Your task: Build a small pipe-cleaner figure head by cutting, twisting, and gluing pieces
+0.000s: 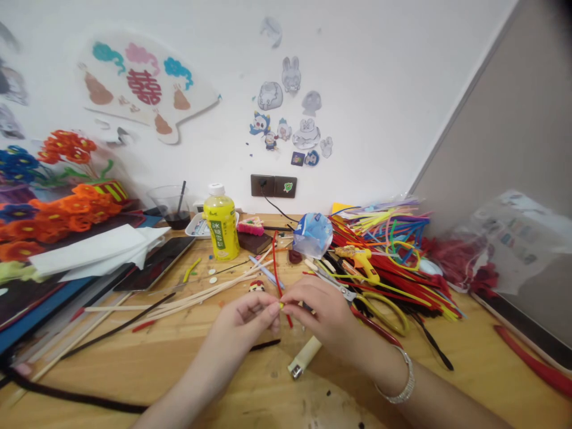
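My left hand (250,313) and my right hand (319,304) meet over the middle of the table, thumbs and fingers pinched together. Between their fingertips shows a tiny yellow piece (281,305), apparently pipe cleaner, mostly hidden by the fingers. A red pipe cleaner (276,271) runs upright at the same spot, its lower end poking out below the fingertips; which hand grips it is unclear. Just beyond my left hand lies a small figure with a red top (257,286). Below my right hand is a cream lighter (306,356) with a metal end.
Scissors (388,311) and a yellow glue gun (364,262) lie right, beside bundled pipe cleaners (402,286). A yellow drink bottle (221,223) stands at the back, near a plastic cup (172,205). Pale sticks (196,292), a tablet (156,262) and orange flowers (67,214) occupy the left.
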`<state>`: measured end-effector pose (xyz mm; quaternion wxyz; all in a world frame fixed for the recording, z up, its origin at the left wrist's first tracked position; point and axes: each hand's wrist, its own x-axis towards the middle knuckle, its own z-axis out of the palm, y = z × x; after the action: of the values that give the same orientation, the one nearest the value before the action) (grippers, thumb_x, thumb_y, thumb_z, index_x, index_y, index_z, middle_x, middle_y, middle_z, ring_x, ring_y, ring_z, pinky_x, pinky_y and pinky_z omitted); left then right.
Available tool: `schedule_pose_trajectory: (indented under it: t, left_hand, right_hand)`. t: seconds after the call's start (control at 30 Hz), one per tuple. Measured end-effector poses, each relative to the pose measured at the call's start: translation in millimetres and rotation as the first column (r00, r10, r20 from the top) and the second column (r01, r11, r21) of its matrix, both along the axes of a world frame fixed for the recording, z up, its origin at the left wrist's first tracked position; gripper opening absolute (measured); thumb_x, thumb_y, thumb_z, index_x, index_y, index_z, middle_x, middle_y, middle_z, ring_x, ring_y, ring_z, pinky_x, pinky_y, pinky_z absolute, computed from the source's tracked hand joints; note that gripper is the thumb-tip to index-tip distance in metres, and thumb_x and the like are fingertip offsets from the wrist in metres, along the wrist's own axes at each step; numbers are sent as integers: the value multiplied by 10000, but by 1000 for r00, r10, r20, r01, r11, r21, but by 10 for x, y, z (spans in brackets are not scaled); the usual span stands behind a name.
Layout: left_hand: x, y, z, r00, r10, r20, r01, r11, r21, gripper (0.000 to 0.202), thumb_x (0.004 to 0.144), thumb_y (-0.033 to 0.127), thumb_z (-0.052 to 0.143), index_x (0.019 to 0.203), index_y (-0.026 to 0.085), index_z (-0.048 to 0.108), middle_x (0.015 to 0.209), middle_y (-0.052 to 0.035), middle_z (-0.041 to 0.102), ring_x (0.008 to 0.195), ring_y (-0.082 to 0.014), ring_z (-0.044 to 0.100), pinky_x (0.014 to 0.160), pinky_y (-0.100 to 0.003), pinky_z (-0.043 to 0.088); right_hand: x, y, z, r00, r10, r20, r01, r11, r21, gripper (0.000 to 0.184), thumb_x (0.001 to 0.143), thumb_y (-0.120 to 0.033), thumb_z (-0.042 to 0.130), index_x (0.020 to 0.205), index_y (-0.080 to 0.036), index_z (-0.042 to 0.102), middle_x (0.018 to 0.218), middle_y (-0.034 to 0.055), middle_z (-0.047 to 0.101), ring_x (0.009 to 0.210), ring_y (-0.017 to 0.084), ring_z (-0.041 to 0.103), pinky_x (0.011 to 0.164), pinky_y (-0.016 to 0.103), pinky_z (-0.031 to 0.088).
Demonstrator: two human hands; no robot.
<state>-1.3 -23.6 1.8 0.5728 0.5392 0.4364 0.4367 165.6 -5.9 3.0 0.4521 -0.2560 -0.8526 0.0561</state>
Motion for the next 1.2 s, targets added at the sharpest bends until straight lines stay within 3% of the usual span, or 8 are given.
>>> schedule_pose_trajectory:
  t: [0.4, 0.67, 0.9, 1.07, 1.2]
  left_hand:
    - [44, -37, -42, 994, -4, 111, 15, 995, -97, 283, 619, 413, 698, 703, 158, 609, 556, 41, 574, 554, -88, 505, 584, -201, 441]
    - [39, -32, -51, 995, 12, 96, -10, 1000, -23, 212, 655, 367, 678, 671, 164, 619, 560, 36, 572, 571, -97, 514, 594, -201, 444]
    - [43, -25, -35, 999, 50, -11, -49, 994, 97, 186, 695, 352, 612, 676, 167, 607, 584, 28, 556, 592, -120, 522, 601, -226, 448]
    - [16, -29, 22, 992, 108, -66, -95, 980, 174, 186, 720, 346, 567, 649, 174, 570, 575, 36, 530, 595, -121, 509, 606, -230, 429]
    - [1, -16, 33, 984, 157, -84, -136, 967, 217, 204, 748, 355, 535, 636, 186, 522, 555, 46, 496, 567, -117, 483, 588, -227, 412]
  right_hand:
    - [-3, -32, -57, 996, -28, -79, 32, 998, 50, 85, 855, -187, 516, 813, -169, 587, 720, 38, 643, 694, 132, 567, 655, 254, 474]
    - [9, -18, -77, 996, 5, -84, 5, 993, 117, 84, 848, -148, 515, 819, -150, 593, 717, 62, 632, 683, 135, 564, 634, 256, 488]
    - [-5, -47, -76, 1000, 13, -19, -11, 994, 112, 113, 860, -142, 484, 877, -138, 596, 739, 70, 633, 694, 137, 554, 640, 255, 485]
    - [103, 19, -13, 992, -31, 121, 36, 999, -32, 159, 835, -217, 540, 981, -167, 574, 877, 67, 643, 826, 166, 557, 745, 304, 454]
    - [290, 23, -20, 869, 183, 460, -23, 943, -331, 341, 649, -352, 726, 925, -197, 600, 905, 44, 603, 849, 195, 539, 749, 312, 438]
